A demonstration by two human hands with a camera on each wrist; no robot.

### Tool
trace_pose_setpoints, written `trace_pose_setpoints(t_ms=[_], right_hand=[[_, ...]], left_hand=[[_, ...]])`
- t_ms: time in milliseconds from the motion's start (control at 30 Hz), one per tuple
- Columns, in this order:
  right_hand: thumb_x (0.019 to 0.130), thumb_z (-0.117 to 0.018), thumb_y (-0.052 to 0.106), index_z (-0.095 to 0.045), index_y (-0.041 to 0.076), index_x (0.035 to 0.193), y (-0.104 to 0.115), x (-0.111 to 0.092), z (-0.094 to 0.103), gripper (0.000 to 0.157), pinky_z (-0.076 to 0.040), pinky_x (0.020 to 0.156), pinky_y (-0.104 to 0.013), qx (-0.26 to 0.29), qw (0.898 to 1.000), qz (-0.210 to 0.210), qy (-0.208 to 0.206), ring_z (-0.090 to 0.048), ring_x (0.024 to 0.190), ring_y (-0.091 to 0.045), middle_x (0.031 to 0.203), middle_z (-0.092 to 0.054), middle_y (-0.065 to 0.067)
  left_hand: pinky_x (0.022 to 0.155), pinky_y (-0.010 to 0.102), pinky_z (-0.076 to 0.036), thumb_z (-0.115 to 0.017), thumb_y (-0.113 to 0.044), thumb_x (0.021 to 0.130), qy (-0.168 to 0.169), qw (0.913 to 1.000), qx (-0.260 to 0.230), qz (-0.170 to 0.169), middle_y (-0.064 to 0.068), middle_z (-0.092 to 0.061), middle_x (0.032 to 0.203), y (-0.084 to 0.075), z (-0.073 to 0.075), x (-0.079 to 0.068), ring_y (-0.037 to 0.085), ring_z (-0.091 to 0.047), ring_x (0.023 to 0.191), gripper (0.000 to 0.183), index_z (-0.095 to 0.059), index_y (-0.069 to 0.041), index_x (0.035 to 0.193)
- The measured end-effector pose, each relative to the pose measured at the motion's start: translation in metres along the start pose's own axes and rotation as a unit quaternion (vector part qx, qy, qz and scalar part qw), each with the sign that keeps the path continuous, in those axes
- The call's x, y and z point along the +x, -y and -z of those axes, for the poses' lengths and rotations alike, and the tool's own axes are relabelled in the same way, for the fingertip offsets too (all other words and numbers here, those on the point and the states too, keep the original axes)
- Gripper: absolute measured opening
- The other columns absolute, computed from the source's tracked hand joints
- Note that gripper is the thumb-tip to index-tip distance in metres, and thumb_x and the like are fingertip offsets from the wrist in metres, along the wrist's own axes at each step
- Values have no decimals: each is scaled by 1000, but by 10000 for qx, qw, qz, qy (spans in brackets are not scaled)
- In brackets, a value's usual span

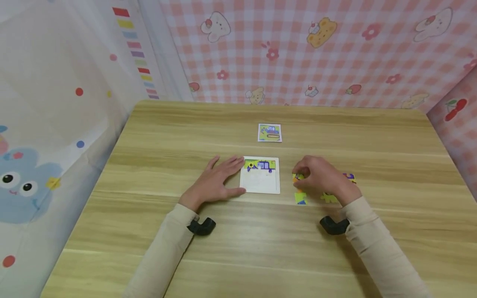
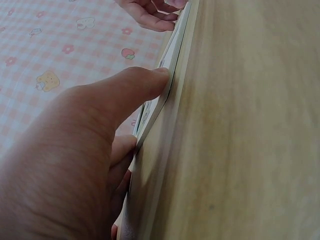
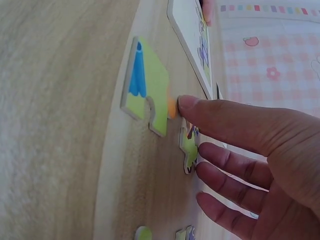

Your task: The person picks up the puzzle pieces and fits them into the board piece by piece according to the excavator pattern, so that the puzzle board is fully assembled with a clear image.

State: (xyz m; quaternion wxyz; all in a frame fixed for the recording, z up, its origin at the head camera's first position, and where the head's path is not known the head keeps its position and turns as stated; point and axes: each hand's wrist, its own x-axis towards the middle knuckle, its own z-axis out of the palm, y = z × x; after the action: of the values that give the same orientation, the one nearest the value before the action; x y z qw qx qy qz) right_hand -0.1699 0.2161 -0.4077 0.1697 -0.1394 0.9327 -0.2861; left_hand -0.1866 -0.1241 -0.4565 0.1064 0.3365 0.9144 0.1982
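My left hand [image 1: 214, 182] lies spread at the left edge of a white puzzle board [image 1: 261, 184], with the fingertips at its upper left and the thumb near its lower left corner. Joined pieces showing a purple vehicle on green fill the top of the board; its lower part is bare white. To the right of the board, my right hand [image 1: 320, 176] pinches a green and orange puzzle piece [image 3: 189, 145] between thumb and fingers, low over the table. A green piece with a blue shape [image 3: 145, 80] lies just on the near side of the thumb.
Beneath and beside the right wrist lie a green puzzle piece [image 1: 329, 198] and a purple one [image 1: 349, 177]. Farther back on the wooden table [image 1: 167, 136] is a small square picture card [image 1: 270, 133] with a vehicle on it. A checked cloth [image 1: 242, 54] hangs behind the table.
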Motion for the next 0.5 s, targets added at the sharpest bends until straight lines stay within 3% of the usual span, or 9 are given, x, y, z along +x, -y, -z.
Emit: trace_pose_setpoints(t_ms=[267, 500], right_hand=[[86, -85, 14, -74, 0, 115, -3, 1, -1, 34, -55, 90, -46, -1, 10000, -32, -18, -62, 94, -25, 107, -69, -10], [88, -84, 12, -74, 3, 109, -3, 1, -1, 25, -54, 87, -43, 245, 9997, -35, -15, -61, 92, -25, 104, -69, -9]], left_hand=[[127, 48, 7, -58, -67, 93, -18, 10000, -51, 28, -4, -22, 170, 0, 0, 0, 17, -16, 158, 92, -27, -20, 165], [127, 49, 5, -59, -67, 92, -35, 10000, -40, 7, -3, -23, 170, -1, 0, 0, 18, -17, 158, 92, -28, -19, 165]])
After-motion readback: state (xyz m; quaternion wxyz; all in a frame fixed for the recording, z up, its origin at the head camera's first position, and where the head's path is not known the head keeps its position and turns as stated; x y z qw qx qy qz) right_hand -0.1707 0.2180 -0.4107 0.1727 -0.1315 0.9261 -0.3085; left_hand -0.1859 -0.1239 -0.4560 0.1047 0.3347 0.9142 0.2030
